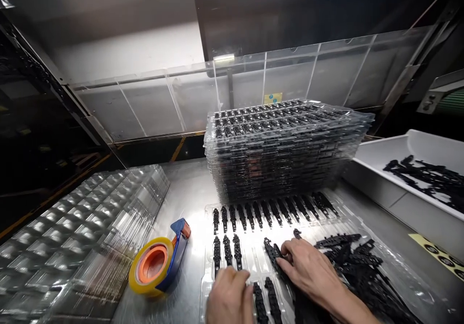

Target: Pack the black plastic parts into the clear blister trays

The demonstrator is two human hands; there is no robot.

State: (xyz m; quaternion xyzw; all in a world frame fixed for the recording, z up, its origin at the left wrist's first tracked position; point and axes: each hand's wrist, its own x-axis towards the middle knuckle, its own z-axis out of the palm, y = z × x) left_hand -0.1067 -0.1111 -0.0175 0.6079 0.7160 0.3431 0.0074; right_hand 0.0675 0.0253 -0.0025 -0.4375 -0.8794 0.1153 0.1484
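Observation:
A clear plastic tray (337, 217) lies on the table in front of me, its pockets partly filled with small black plastic parts (250, 215) in rows. My left hand (230, 297) rests on the tray's near edge, fingers curled down on a pocket; what it holds, if anything, is hidden. My right hand (308, 266) lies over the tray's middle, fingers pinched on a black part (271, 252). A loose heap of black parts (357, 261) lies on the tray's right side, just beyond my right hand.
A tall stack of filled clear trays (282, 154) stands behind. A pile of clear trays with nothing in their pockets (83, 232) sits at the left. A tape dispenser (157, 266) lies beside my left hand. A white bin (398, 188) with black parts is at the right.

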